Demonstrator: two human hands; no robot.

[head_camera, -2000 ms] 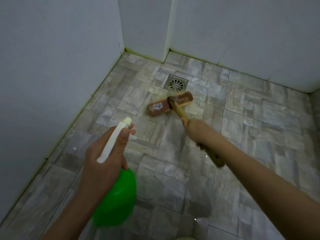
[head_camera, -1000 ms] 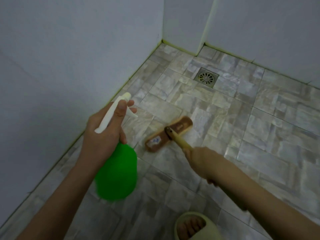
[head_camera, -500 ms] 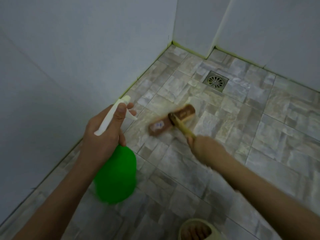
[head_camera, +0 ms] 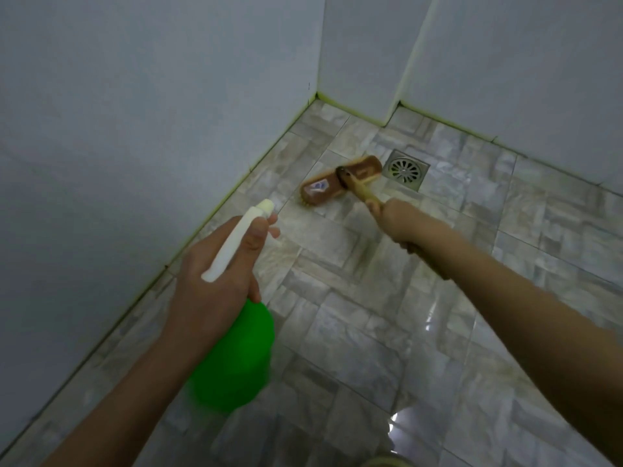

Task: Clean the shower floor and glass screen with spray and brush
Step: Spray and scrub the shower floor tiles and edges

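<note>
My left hand [head_camera: 215,281] grips the white trigger head of a green spray bottle [head_camera: 236,362], held over the floor near the left wall with the nozzle pointing away from me. My right hand [head_camera: 401,220] is closed around the wooden handle of a long brush. The brown brush head [head_camera: 337,185] lies bristles down on the grey stone-pattern floor tiles [head_camera: 364,332], just left of the drain. The lower part of the handle is hidden under my right forearm.
A square metal floor drain [head_camera: 406,169] sits close to the far wall. Plain grey-white walls [head_camera: 135,112] close in on the left and at the back, with a jutting corner [head_camera: 394,106]. Bright wet reflections [head_camera: 401,423] lie near my feet.
The brush head has been pushed away from me, from the middle of the floor up to beside the drain. The left hand with the bottle has kept its grip.
</note>
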